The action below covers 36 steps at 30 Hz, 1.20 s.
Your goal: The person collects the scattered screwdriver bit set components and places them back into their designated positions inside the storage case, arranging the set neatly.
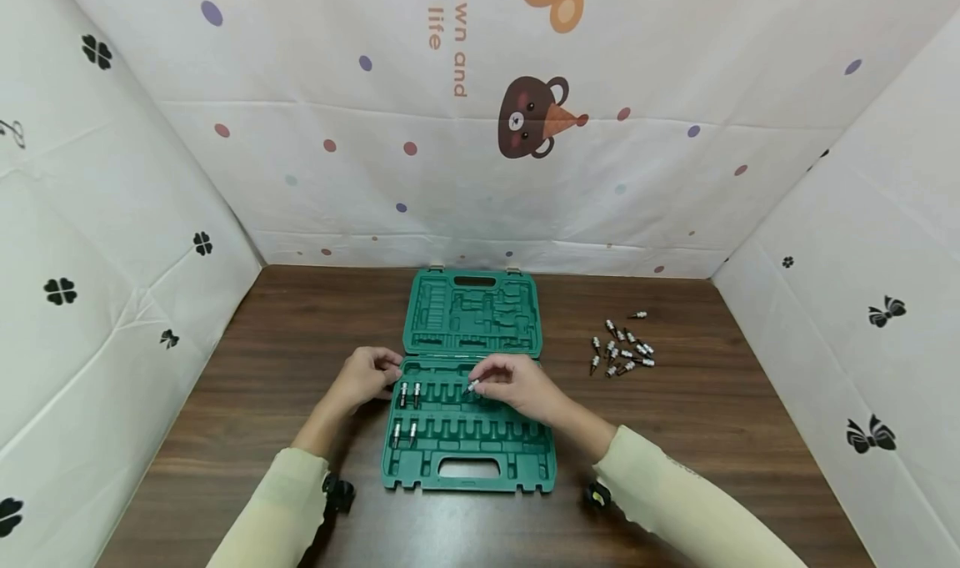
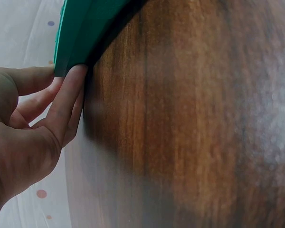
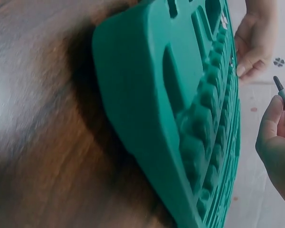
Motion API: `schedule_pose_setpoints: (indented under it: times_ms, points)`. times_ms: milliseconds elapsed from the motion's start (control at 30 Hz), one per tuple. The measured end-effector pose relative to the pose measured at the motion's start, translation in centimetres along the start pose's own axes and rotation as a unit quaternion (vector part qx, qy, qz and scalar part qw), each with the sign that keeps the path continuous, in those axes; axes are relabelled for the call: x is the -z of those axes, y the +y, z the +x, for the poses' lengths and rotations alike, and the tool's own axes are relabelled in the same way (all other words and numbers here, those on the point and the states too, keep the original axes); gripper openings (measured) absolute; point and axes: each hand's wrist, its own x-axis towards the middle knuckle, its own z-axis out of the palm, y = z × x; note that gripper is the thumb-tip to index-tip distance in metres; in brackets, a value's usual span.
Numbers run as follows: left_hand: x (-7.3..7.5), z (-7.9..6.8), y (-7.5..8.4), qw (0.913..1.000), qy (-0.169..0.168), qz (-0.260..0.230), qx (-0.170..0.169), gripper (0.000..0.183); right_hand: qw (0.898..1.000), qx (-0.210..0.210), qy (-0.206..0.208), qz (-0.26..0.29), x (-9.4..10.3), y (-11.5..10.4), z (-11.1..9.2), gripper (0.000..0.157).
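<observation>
A green plastic tool case (image 1: 517,449) lies open on the table, with rows of moulded slots. My left hand (image 1: 367,378) grips its left edge near the hinge, the thumb and fingers on either side of the rim in the left wrist view. Above the upper row, my right hand (image 1: 522,390) pinches a silver bit socket (image 1: 472,387) between thumb and fingers. Its dark tip points away from the fingertips in the right wrist view. Two bit sockets (image 1: 410,394) sit at the left of the upper row, and two others (image 1: 404,434) in the lower row.
Several loose bit sockets (image 1: 622,351) lie scattered on the brown wooden table (image 1: 697,434), right of the case. The raised lid (image 1: 442,293) stands behind the slots, near the back wall cloth (image 1: 420,184). Printed cloth also hangs at both sides.
</observation>
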Motion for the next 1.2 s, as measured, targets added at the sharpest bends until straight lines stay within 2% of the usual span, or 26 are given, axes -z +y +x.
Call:
schedule_pose_setpoints:
  times_ms: [200, 600, 800, 1200]
  points:
    - [0.0, 0.2, -0.1, 1.0, 0.001, 0.001, -0.003, 0.024, 1.0, -0.012, -0.023, -0.013, -1.3, -0.5, 0.6, 0.015]
    - [-0.1, 0.2, -0.1, 1.0, 0.006, 0.003, 0.004, 0.023, 0.993, -0.027, -0.075, -0.091, -3.8, -1.0, 1.8, 0.009]
    - [-0.2, 0.3, -0.1, 1.0, 0.006, 0.003, 0.004, 0.022, 0.986, -0.012, -0.093, -0.137, -4.5, -0.9, 2.1, 0.007]
    - [-0.1, 0.4, 0.0, 0.9999, 0.008, 0.007, 0.005, 0.022, 0.977, 0.002, -0.118, -0.178, -5.4, -1.0, 2.8, 0.005]
